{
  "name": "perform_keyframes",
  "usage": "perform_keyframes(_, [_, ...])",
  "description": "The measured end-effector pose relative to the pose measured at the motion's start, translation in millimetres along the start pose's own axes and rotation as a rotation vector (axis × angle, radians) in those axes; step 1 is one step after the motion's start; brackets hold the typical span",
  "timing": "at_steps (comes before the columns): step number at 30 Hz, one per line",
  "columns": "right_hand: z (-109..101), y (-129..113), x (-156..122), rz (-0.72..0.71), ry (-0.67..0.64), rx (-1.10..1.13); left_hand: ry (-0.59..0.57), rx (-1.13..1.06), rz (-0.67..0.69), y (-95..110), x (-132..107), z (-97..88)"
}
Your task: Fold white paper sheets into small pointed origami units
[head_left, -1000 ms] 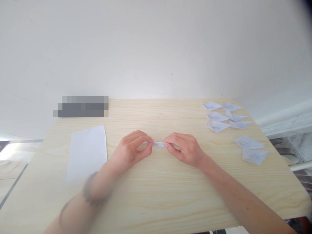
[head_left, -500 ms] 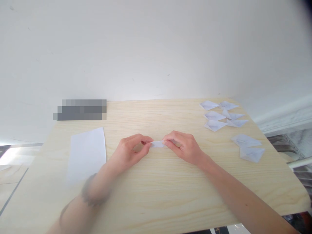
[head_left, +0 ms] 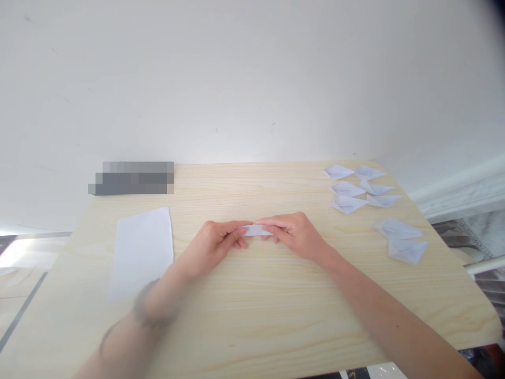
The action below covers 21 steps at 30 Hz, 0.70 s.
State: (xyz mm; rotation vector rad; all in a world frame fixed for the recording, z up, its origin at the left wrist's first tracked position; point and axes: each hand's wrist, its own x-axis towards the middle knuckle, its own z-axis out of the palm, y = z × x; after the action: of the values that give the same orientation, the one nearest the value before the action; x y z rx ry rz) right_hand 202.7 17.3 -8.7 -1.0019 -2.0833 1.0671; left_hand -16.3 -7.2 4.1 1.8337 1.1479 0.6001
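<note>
A small folded piece of white paper (head_left: 255, 230) is held between my two hands, over the middle of the table. My left hand (head_left: 215, 242) pinches its left end between thumb and fingers, and a dark bracelet circles that wrist. On the other end, the thumb and fingers of my right hand (head_left: 295, 234) are closed too. Both index fingers stretch along the paper's upper edge, their tips nearly meeting. Parts of both ends are covered by my fingers.
White paper sheets (head_left: 144, 247) lie on the wooden table (head_left: 252, 316) at the left. Several folded paper boats (head_left: 347, 204) sit at the far right, with two flatter folded papers (head_left: 407, 251) nearer me. A blurred-out dark object (head_left: 132, 181) stands at the back left, against the wall.
My index fingers have stretched inward along the paper's top edge until their tips almost meet. Other fingers now show beneath the paper. It stays in both hands.
</note>
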Motion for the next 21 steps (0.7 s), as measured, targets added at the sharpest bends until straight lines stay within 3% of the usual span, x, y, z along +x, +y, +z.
perform_keyframes(3, [-3.0,-1.0,-0.1,0.085,-0.037,0.083,-0.087,-0.099,-0.025,-1.2,-0.9,-8.4])
perform_keyframes(7, [-3.3,-1.6,-1.1,0.167,-0.005,0.158,-0.093,-0.186,-0.113,0.5,-2.3,-9.9])
perform_keyframes(13, [-6.5,0.6,-1.4,0.265,0.105,0.283,0.083,-0.251,-0.187,-3.2,-3.0,-1.1])
perform_keyframes(15, [-7.4,0.2,-1.4,0.287,0.108,0.316,0.149,-0.145,-0.123,-5.7,-3.9,1.6])
perform_keyframes(21, [-7.1,-4.3,-1.1,0.313,0.024,0.361,0.262,0.163,0.278,-7.8,-5.3,10.2])
